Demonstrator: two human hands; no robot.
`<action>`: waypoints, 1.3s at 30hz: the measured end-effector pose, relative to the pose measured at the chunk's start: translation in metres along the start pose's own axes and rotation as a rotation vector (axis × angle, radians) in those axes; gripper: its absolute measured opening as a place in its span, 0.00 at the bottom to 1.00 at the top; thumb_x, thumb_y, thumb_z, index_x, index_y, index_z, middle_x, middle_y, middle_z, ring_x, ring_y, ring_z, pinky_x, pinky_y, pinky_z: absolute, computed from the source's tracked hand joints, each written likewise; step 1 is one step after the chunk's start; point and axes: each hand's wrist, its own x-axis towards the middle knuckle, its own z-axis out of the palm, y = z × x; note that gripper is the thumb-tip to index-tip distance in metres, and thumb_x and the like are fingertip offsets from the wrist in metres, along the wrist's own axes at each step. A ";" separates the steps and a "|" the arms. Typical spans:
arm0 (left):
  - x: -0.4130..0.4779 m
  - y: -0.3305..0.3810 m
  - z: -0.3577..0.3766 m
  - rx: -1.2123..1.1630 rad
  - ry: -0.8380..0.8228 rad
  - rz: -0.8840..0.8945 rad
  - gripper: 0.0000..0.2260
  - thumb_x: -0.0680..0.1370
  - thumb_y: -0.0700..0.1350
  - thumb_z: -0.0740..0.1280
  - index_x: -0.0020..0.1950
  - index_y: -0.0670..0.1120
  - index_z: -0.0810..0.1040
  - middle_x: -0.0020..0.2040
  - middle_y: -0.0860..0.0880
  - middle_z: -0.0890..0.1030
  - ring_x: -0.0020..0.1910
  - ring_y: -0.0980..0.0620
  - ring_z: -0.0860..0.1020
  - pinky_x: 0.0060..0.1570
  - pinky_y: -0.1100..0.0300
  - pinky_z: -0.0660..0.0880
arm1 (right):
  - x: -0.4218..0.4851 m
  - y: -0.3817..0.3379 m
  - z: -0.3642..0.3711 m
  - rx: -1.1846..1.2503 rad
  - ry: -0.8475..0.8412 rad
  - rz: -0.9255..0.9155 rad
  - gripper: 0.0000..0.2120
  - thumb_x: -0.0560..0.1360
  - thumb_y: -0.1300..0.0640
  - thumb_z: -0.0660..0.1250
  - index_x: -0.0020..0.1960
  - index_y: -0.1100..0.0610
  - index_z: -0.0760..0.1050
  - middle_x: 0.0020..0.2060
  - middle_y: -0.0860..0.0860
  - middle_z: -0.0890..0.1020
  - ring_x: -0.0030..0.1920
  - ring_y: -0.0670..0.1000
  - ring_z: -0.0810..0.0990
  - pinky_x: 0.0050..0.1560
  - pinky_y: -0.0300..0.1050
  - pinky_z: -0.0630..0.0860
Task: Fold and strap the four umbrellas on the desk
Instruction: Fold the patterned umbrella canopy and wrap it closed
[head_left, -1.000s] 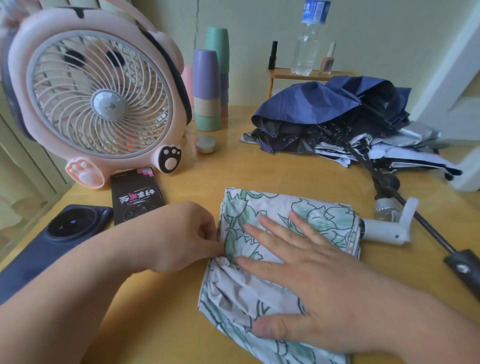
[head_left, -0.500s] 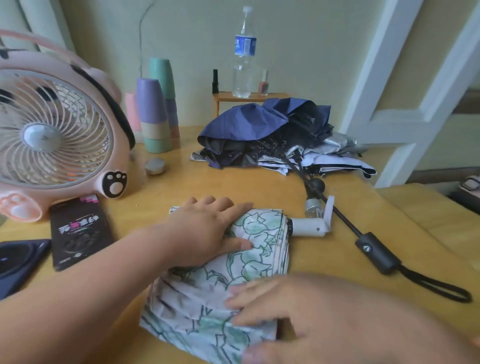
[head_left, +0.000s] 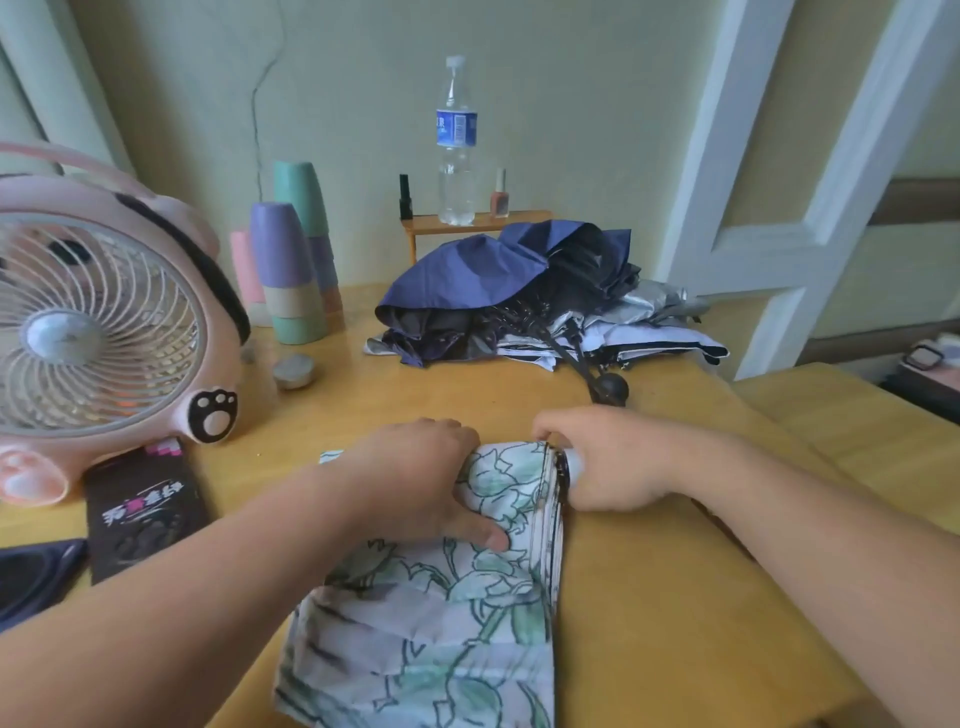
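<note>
Floral umbrella (head_left: 441, 623): canopy judged light, limp, slippery, clasped by curled left hand (head_left: 415, 483); stiff white handle (head_left: 571, 467) at 3 o'clock, best hold, gripped by right hand (head_left: 613, 460).

wall (head_left: 597, 104): pale green — cracked | door (head_left: 769, 260): white, right | desk (head_left: 675, 597): yellow wood — soft light
</note>
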 end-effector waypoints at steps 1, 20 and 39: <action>-0.001 -0.001 -0.001 -0.034 0.029 -0.021 0.34 0.58 0.79 0.71 0.52 0.56 0.72 0.49 0.57 0.77 0.49 0.52 0.76 0.51 0.51 0.77 | 0.000 -0.003 -0.012 0.042 -0.007 -0.010 0.20 0.69 0.60 0.71 0.56 0.42 0.73 0.48 0.49 0.81 0.45 0.52 0.80 0.44 0.49 0.81; -0.050 -0.044 -0.009 -1.333 0.700 -0.049 0.15 0.69 0.40 0.81 0.54 0.48 0.84 0.49 0.53 0.88 0.49 0.53 0.86 0.50 0.59 0.81 | 0.033 -0.121 -0.107 0.284 0.070 -0.331 0.25 0.66 0.32 0.75 0.56 0.45 0.84 0.51 0.41 0.87 0.54 0.44 0.85 0.62 0.50 0.78; -0.060 -0.069 -0.005 -1.586 -0.048 -0.009 0.21 0.71 0.34 0.76 0.65 0.40 0.81 0.61 0.40 0.83 0.61 0.38 0.82 0.67 0.42 0.75 | 0.033 -0.089 -0.080 0.694 0.102 -0.126 0.11 0.77 0.54 0.74 0.49 0.63 0.84 0.43 0.57 0.88 0.43 0.54 0.88 0.44 0.46 0.84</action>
